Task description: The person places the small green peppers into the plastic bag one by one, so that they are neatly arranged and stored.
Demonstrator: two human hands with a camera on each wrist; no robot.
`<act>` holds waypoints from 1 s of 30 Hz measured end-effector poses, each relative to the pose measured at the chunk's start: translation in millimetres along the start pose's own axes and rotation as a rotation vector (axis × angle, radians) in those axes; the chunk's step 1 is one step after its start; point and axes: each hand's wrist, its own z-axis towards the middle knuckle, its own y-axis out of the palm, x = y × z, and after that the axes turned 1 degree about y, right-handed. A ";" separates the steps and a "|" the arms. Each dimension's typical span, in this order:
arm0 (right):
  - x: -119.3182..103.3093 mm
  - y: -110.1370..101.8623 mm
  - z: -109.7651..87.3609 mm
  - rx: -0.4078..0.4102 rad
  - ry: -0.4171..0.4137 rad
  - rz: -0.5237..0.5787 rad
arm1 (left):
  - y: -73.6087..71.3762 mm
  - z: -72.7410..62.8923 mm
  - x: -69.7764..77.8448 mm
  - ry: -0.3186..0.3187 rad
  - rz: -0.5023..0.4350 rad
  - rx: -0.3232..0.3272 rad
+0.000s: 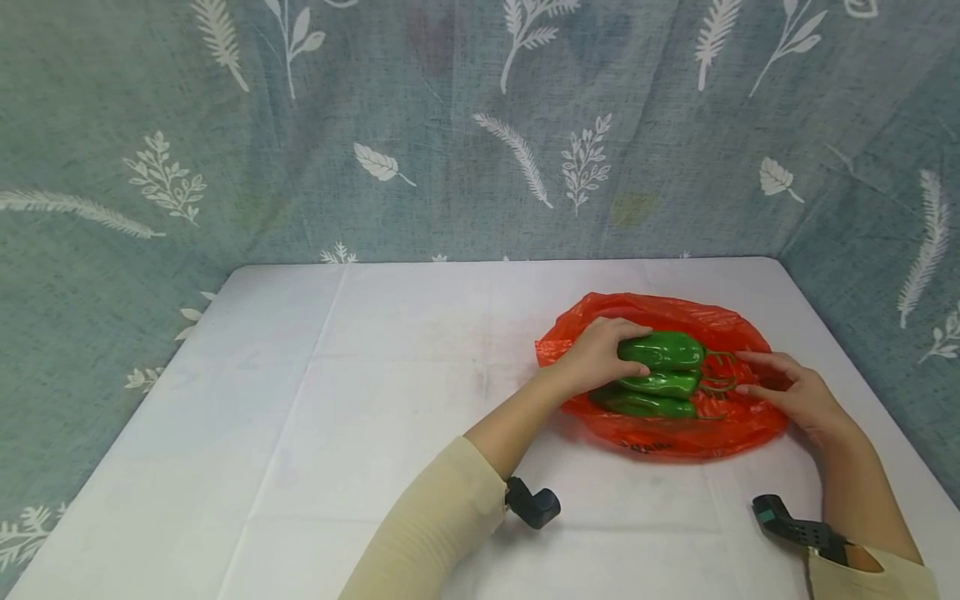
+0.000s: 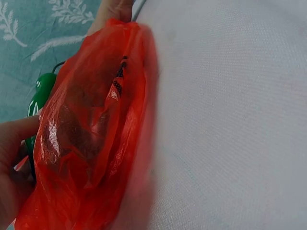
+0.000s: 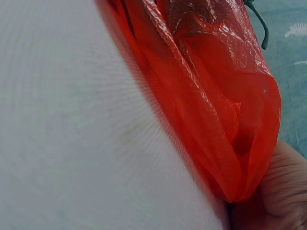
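Three glossy green peppers lie side by side on an opened red plastic bag (image 1: 675,446), their stems pointing right. My left hand (image 1: 597,357) grips the left end of the far pepper (image 1: 667,351), thumb on its near side and fingers over its far side. The middle pepper (image 1: 667,384) and near pepper (image 1: 648,405) lie just below it. My right hand (image 1: 806,396) is over the bag's right side, thumb and fingers apart beside the curled stems (image 1: 720,383). In the left wrist view, the bag's wall hides most of the peppers.
A white cloth covers the table (image 1: 360,417), with the bag toward its right side. Behind and beside it hangs a grey-green curtain (image 1: 435,167) with white leaf prints. A dark wrist camera (image 1: 534,504) is strapped to the left arm, another (image 1: 795,525) to the right.
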 end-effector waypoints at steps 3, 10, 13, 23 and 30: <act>-1.2 0.2 0.7 -0.007 0.014 0.001 | -0.7 0.8 -0.3 0.000 -0.005 0.000; -1.0 -1.3 0.5 -0.010 -0.007 0.028 | -5.9 -1.3 -1.0 0.018 -0.012 0.008; -1.2 -3.8 0.2 -0.005 -0.017 0.049 | -8.5 -2.8 -0.7 0.026 -0.020 0.024; -12.3 -14.3 -1.8 0.064 -0.065 0.091 | -16.7 -12.7 3.2 0.020 -0.104 0.114; -31.4 -17.4 -3.2 0.129 -0.131 0.127 | -24.1 -25.7 11.9 -0.024 -0.100 0.218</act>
